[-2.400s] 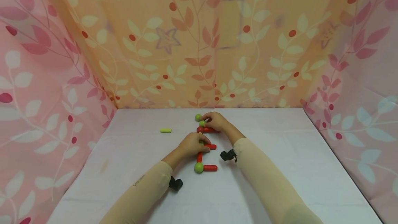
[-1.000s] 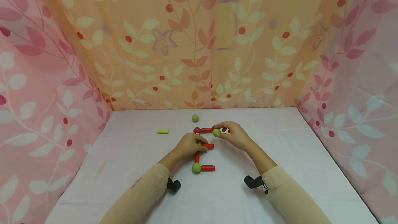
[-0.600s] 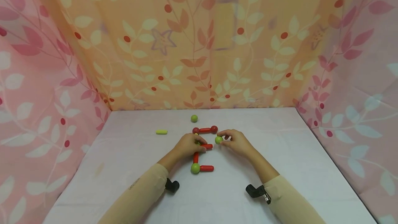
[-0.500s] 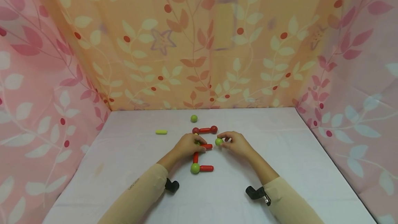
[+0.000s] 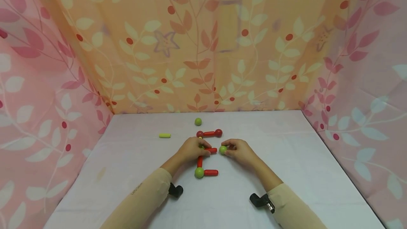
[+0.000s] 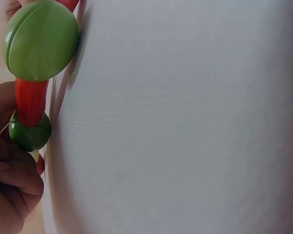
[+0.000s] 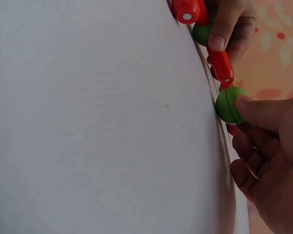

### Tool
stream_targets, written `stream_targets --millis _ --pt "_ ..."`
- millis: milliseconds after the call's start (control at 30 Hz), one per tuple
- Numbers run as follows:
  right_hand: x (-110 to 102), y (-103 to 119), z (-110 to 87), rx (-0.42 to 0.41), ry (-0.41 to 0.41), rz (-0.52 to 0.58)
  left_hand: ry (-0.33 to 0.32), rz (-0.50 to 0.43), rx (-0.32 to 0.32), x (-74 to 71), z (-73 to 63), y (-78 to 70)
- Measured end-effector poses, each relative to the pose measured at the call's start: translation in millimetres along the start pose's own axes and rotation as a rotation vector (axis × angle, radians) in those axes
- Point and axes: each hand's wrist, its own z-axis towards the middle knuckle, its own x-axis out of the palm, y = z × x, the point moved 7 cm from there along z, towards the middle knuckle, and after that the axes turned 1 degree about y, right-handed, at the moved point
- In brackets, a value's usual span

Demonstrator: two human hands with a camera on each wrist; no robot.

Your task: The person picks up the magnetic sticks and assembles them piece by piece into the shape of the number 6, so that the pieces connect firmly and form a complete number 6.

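A figure of magnetic balls and sticks lies on the table. My left hand [image 5: 193, 149] grips its middle green ball [image 6: 30, 131], thumb against the red stick [image 7: 221, 66] that points right. Between thumb and fingers my right hand [image 5: 243, 152] pinches a loose green ball [image 5: 223, 150], close to that stick's free end. Above, a red stick [image 5: 209, 134] joins two red balls [image 5: 218, 133]. Below, a red stick [image 5: 199, 162] runs down to a green ball [image 5: 199, 172], which has another red stick [image 5: 211, 172] pointing right. My left fingers partly hide the middle joint.
A single green ball [image 5: 198, 121] sits near the table's back edge. A short yellow-green stick [image 5: 164, 135] lies to the left. Patterned cloth [image 5: 203, 45] walls the white table [image 5: 143, 126] at the back and sides.
My right hand has carried its green ball from the top of the figure, past the right red ball, down to the middle stick's end. My left hand keeps its hold on the joint.
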Motion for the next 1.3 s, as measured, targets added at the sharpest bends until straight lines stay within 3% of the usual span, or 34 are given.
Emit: stream_targets --millis 433,900,1133,1300 --pt "7 9 1.8 -0.012 0.019 -0.01 0.001 -0.016 0.009 0.5 -0.1 -0.4" --pt "8 2 4.0 -0.001 0.051 0.041 0.061 0.02 0.005 -4.4 0.1 -6.1" --pt "8 1 4.0 -0.01 0.06 0.034 0.036 0.022 0.016 -22.6 0.4 -8.6" --pt "8 1 4.8 -0.018 0.06 0.036 -0.018 0.052 0.016 -47.5 -1.0 -1.6"
